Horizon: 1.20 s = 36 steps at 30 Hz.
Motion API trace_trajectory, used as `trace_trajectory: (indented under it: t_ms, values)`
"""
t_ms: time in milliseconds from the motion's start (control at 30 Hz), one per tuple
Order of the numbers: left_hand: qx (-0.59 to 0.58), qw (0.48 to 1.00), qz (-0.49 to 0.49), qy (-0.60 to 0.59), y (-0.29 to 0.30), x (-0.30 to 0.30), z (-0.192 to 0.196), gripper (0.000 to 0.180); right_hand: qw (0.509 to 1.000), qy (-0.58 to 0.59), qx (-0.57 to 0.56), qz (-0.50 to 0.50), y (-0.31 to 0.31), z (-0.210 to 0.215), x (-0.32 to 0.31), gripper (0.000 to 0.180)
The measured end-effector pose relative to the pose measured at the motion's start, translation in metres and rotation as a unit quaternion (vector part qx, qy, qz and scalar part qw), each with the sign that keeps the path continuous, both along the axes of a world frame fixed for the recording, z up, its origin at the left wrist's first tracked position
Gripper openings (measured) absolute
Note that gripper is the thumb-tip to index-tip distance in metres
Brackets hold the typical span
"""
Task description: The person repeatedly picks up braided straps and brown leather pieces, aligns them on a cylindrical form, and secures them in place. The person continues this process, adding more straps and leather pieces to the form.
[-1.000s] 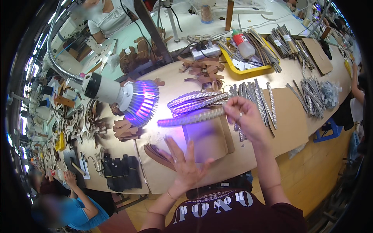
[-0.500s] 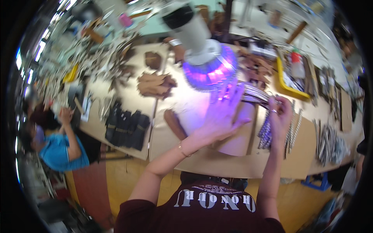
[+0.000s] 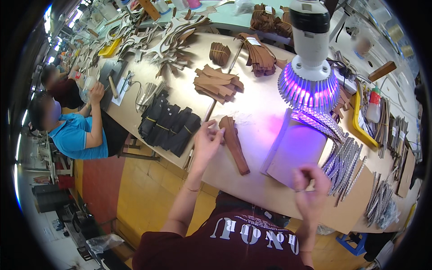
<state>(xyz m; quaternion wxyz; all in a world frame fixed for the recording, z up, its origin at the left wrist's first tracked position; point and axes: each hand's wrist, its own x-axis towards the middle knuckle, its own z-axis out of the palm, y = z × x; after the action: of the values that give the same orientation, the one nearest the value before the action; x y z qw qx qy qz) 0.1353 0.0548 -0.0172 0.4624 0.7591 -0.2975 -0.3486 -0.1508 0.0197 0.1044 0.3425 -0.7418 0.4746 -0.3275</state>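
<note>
My left hand reaches to the near end of a stack of long brown leather strips on the workbench, fingertips touching the top strip. My right hand hovers blurred above the bench's front edge, fingers curled; whether it holds anything is not clear. Between the hands lies a flat board lit purple by a hanging lamp. Silvery patterned strips fan out to the right of the board.
Bundles of black strips lie left of my left hand. Brown leather piles sit further back. A yellow tray with a bottle stands at right. Two other people sit at the bench's left end.
The view has swung left. My left hand moved off the purple-lit board to the brown strips. My right hand pulled back from the silvery strips toward the bench edge.
</note>
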Motion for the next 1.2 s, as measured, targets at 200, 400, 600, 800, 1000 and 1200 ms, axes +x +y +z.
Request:
trace_trajectory:
  t_ms: [200, 400, 600, 800, 1000, 1200]
  values:
    - [-0.088, 0.995, -0.013, 0.044, -0.005, -0.014, -0.011, 0.041, 0.942, 0.185, 0.016, 0.281, 0.018, -0.009, 0.052, 0.019]
    - [-0.099, 0.995, -0.031, 0.001, 0.000, -0.028, -0.009, 0.039, 0.922, 0.267, -0.020, 0.280, 0.025, -0.032, 0.065, 0.022]
    - [-0.088, 0.995, -0.024, -0.041, -0.001, -0.029, -0.006, 0.029, 0.922, 0.290, 0.015, 0.254, 0.027, -0.038, 0.068, 0.027]
    - [-0.110, 0.983, -0.023, -0.147, -0.001, -0.032, 0.011, 0.014, 0.955, 0.232, 0.052, 0.179, 0.023, -0.031, 0.076, 0.037]
    - [-0.110, 0.966, -0.232, -0.037, 0.030, -0.031, 0.082, 0.010, 0.992, 0.037, 0.010, 0.124, 0.010, -0.024, 0.082, 0.046]
    - [-0.113, 0.941, -0.281, 0.153, 0.026, -0.016, 0.099, 0.015, 0.953, 0.003, 0.175, 0.247, 0.017, -0.033, 0.069, 0.024]
